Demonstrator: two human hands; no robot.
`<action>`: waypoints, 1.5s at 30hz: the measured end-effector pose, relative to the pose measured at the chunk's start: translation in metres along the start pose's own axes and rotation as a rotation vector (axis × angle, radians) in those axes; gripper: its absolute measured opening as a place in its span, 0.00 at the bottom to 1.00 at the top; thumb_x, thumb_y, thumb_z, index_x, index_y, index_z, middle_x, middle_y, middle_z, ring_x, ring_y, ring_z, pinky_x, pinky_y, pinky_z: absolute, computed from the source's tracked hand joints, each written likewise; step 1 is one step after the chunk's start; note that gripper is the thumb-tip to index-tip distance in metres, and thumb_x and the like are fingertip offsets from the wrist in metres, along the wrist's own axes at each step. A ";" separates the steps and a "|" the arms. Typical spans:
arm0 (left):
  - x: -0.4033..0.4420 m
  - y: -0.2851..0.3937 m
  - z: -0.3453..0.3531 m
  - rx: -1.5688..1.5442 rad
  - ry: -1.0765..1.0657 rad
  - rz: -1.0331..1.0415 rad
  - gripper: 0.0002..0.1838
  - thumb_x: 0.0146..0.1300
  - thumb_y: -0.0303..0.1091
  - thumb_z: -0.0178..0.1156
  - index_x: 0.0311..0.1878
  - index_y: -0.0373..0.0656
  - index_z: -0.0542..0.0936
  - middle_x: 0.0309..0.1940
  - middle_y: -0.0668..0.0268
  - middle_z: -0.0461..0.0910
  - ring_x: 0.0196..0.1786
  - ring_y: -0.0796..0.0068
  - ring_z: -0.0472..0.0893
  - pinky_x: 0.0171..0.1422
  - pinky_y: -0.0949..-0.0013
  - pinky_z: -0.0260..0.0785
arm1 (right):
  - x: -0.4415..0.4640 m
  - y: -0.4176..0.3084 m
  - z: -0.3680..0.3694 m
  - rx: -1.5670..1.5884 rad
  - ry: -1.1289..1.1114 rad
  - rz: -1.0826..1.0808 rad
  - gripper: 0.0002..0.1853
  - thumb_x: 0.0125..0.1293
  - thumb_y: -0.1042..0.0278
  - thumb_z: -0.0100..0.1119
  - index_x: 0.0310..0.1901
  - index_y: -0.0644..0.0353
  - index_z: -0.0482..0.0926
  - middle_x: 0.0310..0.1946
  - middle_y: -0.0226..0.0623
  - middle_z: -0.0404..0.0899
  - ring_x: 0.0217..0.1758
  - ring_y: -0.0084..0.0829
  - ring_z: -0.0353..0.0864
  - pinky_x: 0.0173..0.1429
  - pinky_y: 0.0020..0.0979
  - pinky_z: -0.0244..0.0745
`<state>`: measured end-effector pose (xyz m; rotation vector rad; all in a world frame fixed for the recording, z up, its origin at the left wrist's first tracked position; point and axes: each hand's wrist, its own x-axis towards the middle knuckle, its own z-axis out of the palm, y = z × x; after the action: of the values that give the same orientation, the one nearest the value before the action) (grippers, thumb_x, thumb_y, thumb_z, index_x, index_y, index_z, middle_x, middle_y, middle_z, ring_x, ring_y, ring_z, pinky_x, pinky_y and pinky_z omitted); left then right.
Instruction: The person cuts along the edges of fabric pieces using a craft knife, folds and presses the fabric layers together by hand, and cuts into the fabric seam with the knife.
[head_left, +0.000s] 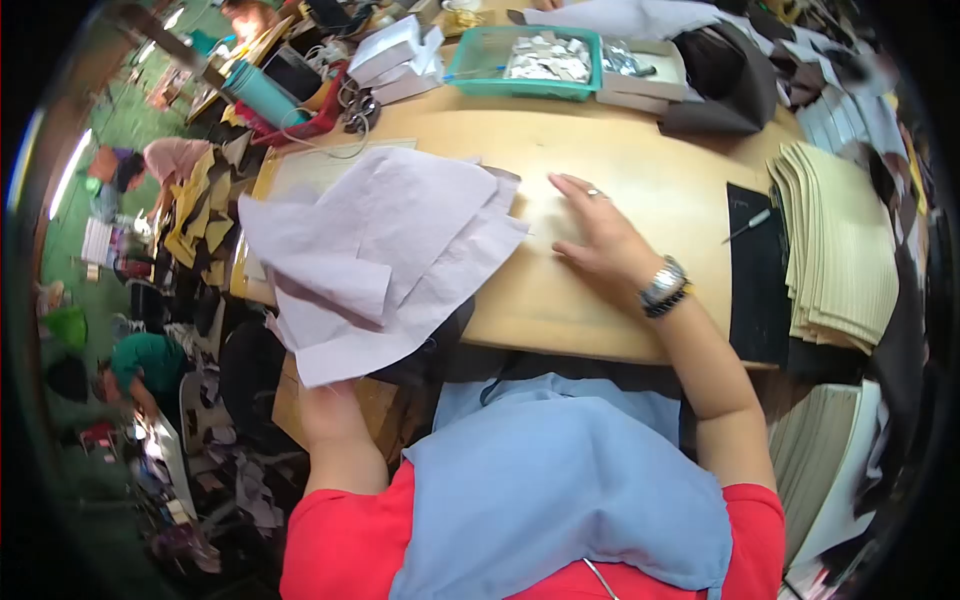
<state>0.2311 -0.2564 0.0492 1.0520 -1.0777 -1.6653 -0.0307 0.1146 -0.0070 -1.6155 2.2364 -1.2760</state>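
Layered sheets of lilac fabric (pixel 400 230) are raised and bunched over the left part of the table, draping past its front edge. My left hand (pixel 330 396) reaches under this fabric and grips it from below; the cloth hides most of its fingers. Just right of the cloth, my right hand (pixel 608 238) hovers over or rests on the wooden tabletop (pixel 570 320), fingers apart and holding nothing. A ring and a metal watch (pixel 664 285) are worn on that arm. Beneath the fabric, a pale board (pixel 300 172) partly shows.
At the back stand a teal tray (pixel 470 88) of small white pieces, white boxes (pixel 395 60) and a turquoise bottle (pixel 262 92). A thin pointed tool (pixel 748 226) lies on a black strip (pixel 757 310) at right, beside stacked cream sheets (pixel 835 245). Other people work at left.
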 end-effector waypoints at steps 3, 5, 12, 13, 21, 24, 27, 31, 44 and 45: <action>0.007 -0.002 0.000 -0.024 0.035 0.026 0.22 0.77 0.42 0.45 0.63 0.35 0.72 0.58 0.55 0.78 0.59 0.58 0.79 0.64 0.53 0.73 | 0.047 0.005 0.036 -0.120 0.159 -0.105 0.33 0.56 0.71 0.68 0.65 0.52 0.72 0.61 0.50 0.74 0.63 0.51 0.73 0.67 0.42 0.70; 0.013 -0.001 0.002 -0.036 0.054 0.042 0.22 0.77 0.42 0.45 0.63 0.35 0.72 0.58 0.54 0.78 0.59 0.57 0.79 0.64 0.53 0.73 | 0.067 0.020 0.052 -0.157 0.058 -0.099 0.25 0.58 0.71 0.66 0.59 0.53 0.77 0.56 0.46 0.78 0.60 0.48 0.76 0.65 0.42 0.72; 0.062 0.027 0.004 -0.063 0.081 0.091 0.22 0.77 0.43 0.45 0.63 0.35 0.72 0.58 0.53 0.78 0.59 0.55 0.79 0.65 0.52 0.73 | 0.045 0.025 -0.043 -0.042 0.478 0.057 0.10 0.61 0.79 0.61 0.44 0.59 0.83 0.41 0.39 0.86 0.47 0.40 0.85 0.65 0.40 0.72; 0.070 0.033 0.006 -0.078 0.059 0.079 0.22 0.78 0.43 0.45 0.63 0.35 0.72 0.58 0.53 0.78 0.59 0.55 0.79 0.65 0.51 0.73 | 0.036 0.017 -0.068 -0.061 0.566 -0.090 0.11 0.60 0.82 0.61 0.43 0.60 0.83 0.39 0.38 0.87 0.45 0.39 0.86 0.67 0.42 0.71; 0.120 0.021 0.015 0.347 -0.060 0.008 0.28 0.76 0.47 0.49 0.69 0.34 0.67 0.68 0.50 0.69 0.69 0.55 0.70 0.74 0.53 0.60 | -0.054 -0.079 -0.060 -0.332 -0.124 -0.366 0.09 0.54 0.64 0.68 0.36 0.50 0.80 0.35 0.26 0.83 0.43 0.29 0.84 0.67 0.47 0.70; 0.131 -0.019 0.004 0.785 -0.081 0.660 0.32 0.75 0.48 0.51 0.73 0.35 0.63 0.73 0.52 0.63 0.76 0.59 0.61 0.79 0.59 0.49 | -0.074 -0.082 -0.036 -0.121 -0.248 -0.291 0.17 0.54 0.54 0.75 0.40 0.52 0.82 0.37 0.29 0.84 0.43 0.31 0.84 0.63 0.45 0.72; -0.005 -0.029 0.045 0.992 -0.564 0.929 0.32 0.74 0.49 0.51 0.73 0.38 0.64 0.72 0.54 0.65 0.75 0.60 0.64 0.78 0.59 0.50 | -0.059 -0.045 -0.049 -0.035 -0.052 -0.105 0.12 0.58 0.69 0.71 0.44 0.57 0.82 0.38 0.37 0.85 0.40 0.39 0.83 0.51 0.38 0.76; -0.122 -0.062 0.064 1.346 -0.661 0.923 0.45 0.62 0.69 0.55 0.73 0.44 0.65 0.76 0.53 0.58 0.80 0.52 0.52 0.77 0.34 0.35 | -0.026 0.008 -0.042 -0.127 0.122 0.031 0.18 0.62 0.73 0.63 0.55 0.58 0.78 0.50 0.44 0.81 0.54 0.46 0.79 0.58 0.38 0.74; -0.181 -0.135 0.002 1.299 -0.936 1.042 0.29 0.58 0.53 0.69 0.60 0.50 0.78 0.67 0.45 0.68 0.74 0.45 0.61 0.76 0.32 0.38 | 0.110 0.058 -0.007 -0.538 -0.166 -0.129 0.15 0.53 0.69 0.61 0.45 0.55 0.79 0.63 0.37 0.73 0.69 0.42 0.67 0.67 0.61 0.61; -0.171 -0.133 -0.006 1.279 -0.989 1.018 0.24 0.61 0.50 0.67 0.57 0.50 0.79 0.64 0.45 0.72 0.73 0.46 0.65 0.76 0.33 0.39 | 0.114 0.055 -0.017 -0.531 -0.231 -0.122 0.13 0.52 0.68 0.61 0.42 0.55 0.79 0.61 0.36 0.75 0.69 0.41 0.68 0.67 0.60 0.61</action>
<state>0.2543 -0.0624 -0.0460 0.0289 -2.8569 -0.4058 -0.1291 0.0349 0.0097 -1.9655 2.4848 -0.4857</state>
